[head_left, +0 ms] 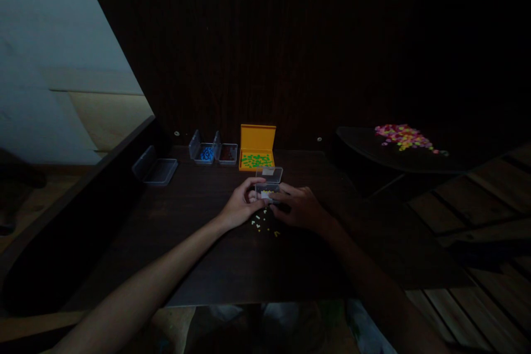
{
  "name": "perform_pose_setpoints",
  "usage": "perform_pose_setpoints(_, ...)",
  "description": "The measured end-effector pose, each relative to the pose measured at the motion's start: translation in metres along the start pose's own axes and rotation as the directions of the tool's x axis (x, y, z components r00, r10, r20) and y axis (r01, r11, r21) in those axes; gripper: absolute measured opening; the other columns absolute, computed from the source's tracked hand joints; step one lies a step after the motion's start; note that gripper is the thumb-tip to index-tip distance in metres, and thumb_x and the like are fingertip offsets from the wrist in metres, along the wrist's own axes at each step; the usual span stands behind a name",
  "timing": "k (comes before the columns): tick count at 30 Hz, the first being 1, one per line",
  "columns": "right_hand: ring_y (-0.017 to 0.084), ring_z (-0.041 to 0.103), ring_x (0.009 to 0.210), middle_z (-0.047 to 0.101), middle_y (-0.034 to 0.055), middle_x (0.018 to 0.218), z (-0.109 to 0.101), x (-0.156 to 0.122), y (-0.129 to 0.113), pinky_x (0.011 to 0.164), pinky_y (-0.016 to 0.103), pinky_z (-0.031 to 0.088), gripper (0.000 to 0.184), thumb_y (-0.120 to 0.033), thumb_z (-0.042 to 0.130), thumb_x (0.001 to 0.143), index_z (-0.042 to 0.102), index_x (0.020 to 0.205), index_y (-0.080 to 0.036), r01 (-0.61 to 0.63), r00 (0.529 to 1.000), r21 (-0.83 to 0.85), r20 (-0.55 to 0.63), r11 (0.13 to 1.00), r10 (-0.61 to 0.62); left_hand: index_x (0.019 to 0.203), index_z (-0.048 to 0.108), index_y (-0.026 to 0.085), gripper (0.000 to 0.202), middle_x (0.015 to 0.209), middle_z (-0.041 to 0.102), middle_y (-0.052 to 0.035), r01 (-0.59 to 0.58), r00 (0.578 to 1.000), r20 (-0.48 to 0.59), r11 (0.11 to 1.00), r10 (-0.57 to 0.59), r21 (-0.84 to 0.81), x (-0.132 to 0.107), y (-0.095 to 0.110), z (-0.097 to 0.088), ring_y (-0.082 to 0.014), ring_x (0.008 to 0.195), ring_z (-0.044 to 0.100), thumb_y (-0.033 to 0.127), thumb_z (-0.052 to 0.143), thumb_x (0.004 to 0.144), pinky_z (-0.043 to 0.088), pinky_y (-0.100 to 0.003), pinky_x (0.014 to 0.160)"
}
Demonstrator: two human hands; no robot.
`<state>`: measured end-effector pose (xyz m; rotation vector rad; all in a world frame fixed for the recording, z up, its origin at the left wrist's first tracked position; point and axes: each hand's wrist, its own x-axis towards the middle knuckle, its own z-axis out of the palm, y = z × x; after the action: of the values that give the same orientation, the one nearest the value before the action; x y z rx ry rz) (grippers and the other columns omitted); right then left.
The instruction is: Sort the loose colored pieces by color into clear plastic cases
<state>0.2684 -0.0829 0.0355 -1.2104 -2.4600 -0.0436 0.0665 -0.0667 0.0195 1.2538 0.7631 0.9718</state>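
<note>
Both my hands meet at the middle of a dark wooden table. My left hand curls its fingers round the left side of a small clear plastic box with its lid up and yellow bits inside. My right hand closes against the box's right side. A few small yellow pieces lie loose on the table just in front of my hands.
At the back stand an open orange box with green pieces, a clear box with blue pieces, another with dark red pieces and an empty clear box. A pile of mixed coloured pieces lies on a round dark surface at right.
</note>
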Motion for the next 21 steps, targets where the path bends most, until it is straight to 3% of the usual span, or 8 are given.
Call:
perform_pose_setpoints(7,0.015,0.059,0.069,0.064,0.0027,0.080,-0.005,-0.001,-0.015,0.061,0.026,0.036,0.009,-0.028,0.057,0.085,0.058,0.087,-0.020,0.097,0.994,0.203,-0.063,0.974,-0.086,0.114,0.053,0.017,0.054,0.079,0.063,0.0023,-0.059,0.997,-0.056,0.998,0.060,0.030,0.004,0.006,-0.007,-0.0111,0.068,0.060,0.027,0.078,0.067,0.047,-0.024,0.068)
perform_pose_setpoints(13,0.015,0.062,0.072,0.068,0.0023,0.087,-0.002,-0.001,-0.027,0.063,0.025,0.041,0.005,-0.022,0.059,0.083,0.061,0.087,-0.020,0.226,0.949,0.332,0.139,0.916,-0.284,0.115,0.053,0.017,0.054,0.065,0.053,0.0068,-0.040,0.994,-0.093,0.996,0.048,0.082,0.006,0.004,-0.012,-0.0086,0.057,0.049,0.027,0.076,0.068,0.039,-0.022,0.059)
perform_pose_setpoints(21,0.013,0.060,0.070,0.067,0.0023,0.086,0.005,0.000,-0.031,0.063,0.024,0.039,0.005,-0.020,0.060,0.083,0.064,0.084,-0.018,0.214,0.918,0.356,0.246,0.910,-0.312,0.115,0.053,0.017,0.053,0.070,0.056,0.0054,-0.057,0.995,-0.075,0.997,0.060,0.043,0.005,0.004,-0.010,-0.0092,0.062,0.053,0.027,0.077,0.068,0.043,-0.023,0.064)
